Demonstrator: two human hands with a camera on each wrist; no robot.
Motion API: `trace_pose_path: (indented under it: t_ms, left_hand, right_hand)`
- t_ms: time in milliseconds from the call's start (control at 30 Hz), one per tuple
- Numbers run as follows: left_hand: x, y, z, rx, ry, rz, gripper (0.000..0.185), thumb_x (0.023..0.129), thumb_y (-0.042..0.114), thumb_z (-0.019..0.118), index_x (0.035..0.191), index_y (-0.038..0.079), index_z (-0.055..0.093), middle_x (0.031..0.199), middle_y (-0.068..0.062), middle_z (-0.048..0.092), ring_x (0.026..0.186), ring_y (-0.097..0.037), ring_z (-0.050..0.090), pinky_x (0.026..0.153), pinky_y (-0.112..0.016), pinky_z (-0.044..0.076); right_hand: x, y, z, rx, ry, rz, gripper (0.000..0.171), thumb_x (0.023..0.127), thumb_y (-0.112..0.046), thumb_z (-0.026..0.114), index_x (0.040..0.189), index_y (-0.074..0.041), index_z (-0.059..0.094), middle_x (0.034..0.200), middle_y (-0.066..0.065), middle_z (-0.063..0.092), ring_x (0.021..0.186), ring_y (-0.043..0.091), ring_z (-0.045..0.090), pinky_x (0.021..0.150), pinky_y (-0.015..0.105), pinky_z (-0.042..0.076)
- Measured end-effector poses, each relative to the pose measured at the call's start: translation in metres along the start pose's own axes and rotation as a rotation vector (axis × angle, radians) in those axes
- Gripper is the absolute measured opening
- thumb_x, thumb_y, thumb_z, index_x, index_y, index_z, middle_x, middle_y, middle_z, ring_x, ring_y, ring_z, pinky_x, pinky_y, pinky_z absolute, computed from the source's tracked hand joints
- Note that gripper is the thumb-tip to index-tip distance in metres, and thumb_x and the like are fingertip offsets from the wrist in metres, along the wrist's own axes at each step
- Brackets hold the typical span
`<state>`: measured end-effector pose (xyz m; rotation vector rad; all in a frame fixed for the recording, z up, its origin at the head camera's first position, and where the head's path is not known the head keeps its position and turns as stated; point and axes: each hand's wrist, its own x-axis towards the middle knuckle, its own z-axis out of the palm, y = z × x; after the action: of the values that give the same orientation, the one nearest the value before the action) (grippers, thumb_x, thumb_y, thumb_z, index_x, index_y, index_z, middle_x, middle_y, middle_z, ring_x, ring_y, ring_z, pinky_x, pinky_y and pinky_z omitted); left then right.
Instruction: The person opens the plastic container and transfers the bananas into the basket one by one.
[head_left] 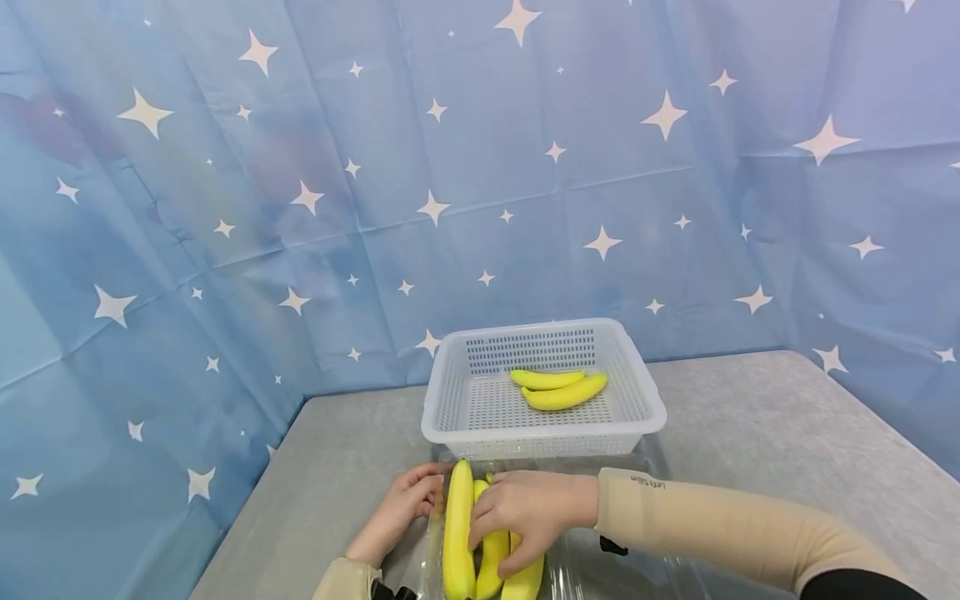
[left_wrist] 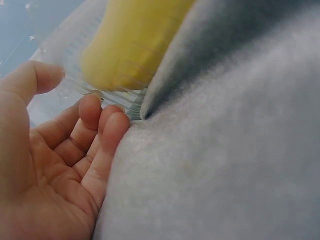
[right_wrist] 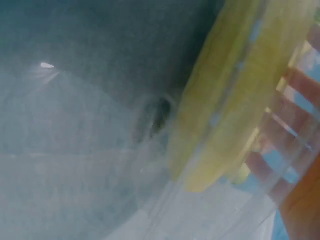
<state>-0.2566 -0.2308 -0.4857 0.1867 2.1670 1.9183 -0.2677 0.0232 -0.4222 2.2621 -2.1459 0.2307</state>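
Observation:
Three yellow bananas lie side by side in a clear plastic container at the near side of the table, in the head view. My right hand (head_left: 528, 508) reaches over them from the right and grips the middle banana (head_left: 492, 562) between fingers and thumb. Left of it lies a long banana (head_left: 457, 533), and on the right a banana (head_left: 525, 579) is partly under that hand. My left hand (head_left: 408, 504) is at the container's left side; in the left wrist view its loosely curled fingers (left_wrist: 115, 130) touch the clear plastic, thumb apart. Through plastic, the right wrist view shows bananas (right_wrist: 225, 110).
Behind the container stands a white perforated basket (head_left: 540, 433) holding two bananas (head_left: 566, 392). The grey table (head_left: 750, 417) reaches back to a blue star-patterned curtain (head_left: 480, 167), which also hangs at both sides.

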Motion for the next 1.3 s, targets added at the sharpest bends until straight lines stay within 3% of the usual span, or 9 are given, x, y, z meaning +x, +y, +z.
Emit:
trace_pose_path:
  t_ms: [300,600,800,1100,1300]
  left_hand:
    - [0.0002,-0.0002,-0.0005,0.001,0.002,-0.004,0.045,0.098,0.024,0.054,0.13,-0.007,0.054,0.078,-0.002,0.058,0.068,-0.012,0.056,0.059,-0.026,0.051]
    - [-0.0004,0.0006,0.001,-0.005,-0.008,0.006,0.043,0.098,0.023,0.055,0.129,-0.007,0.055,0.077,-0.001,0.058,0.067,-0.012,0.056,0.059,-0.025,0.05]
    - [0.0003,0.0006,0.0006,-0.009,-0.009,0.007,0.044,0.098,0.023,0.055,0.13,-0.007,0.055,0.078,-0.001,0.059,0.067,-0.012,0.056,0.059,-0.025,0.05]
    - [0.0009,0.0001,-0.0009,0.0,0.009,-0.019,0.045,0.098,0.025,0.055,0.13,-0.006,0.054,0.08,-0.002,0.06,0.069,-0.013,0.057,0.061,-0.027,0.051]
    - [-0.0001,-0.0009,-0.0013,-0.002,0.016,-0.021,0.044,0.098,0.024,0.054,0.13,-0.006,0.055,0.079,-0.002,0.059,0.068,-0.013,0.057,0.06,-0.026,0.051]
  right_hand:
    - [-0.0033,0.0035,0.0044,-0.026,-0.002,0.011,0.034,0.089,-0.044,0.065,0.116,-0.024,0.068,0.116,-0.015,0.062,0.11,-0.003,0.051,0.086,0.016,0.033]
    - [-0.0038,0.004,0.0011,-0.008,-0.069,0.031,0.039,0.079,-0.031,0.067,0.118,-0.024,0.069,0.12,-0.016,0.061,0.115,-0.002,0.05,0.088,0.018,0.033]
    - [-0.0038,0.0036,0.0012,-0.018,-0.107,0.043,0.041,0.081,-0.031,0.064,0.122,-0.027,0.067,0.124,-0.016,0.059,0.12,0.001,0.047,0.087,0.02,0.035]
    - [-0.0039,0.0005,0.0046,-0.044,-0.144,0.074,0.04,0.086,-0.033,0.058,0.126,-0.029,0.064,0.129,-0.014,0.056,0.128,0.006,0.043,0.101,0.034,0.037]
    - [-0.0034,-0.0013,0.0062,-0.059,-0.141,0.074,0.039,0.088,-0.034,0.057,0.125,-0.029,0.064,0.131,-0.014,0.054,0.13,0.008,0.04,0.103,0.038,0.037]
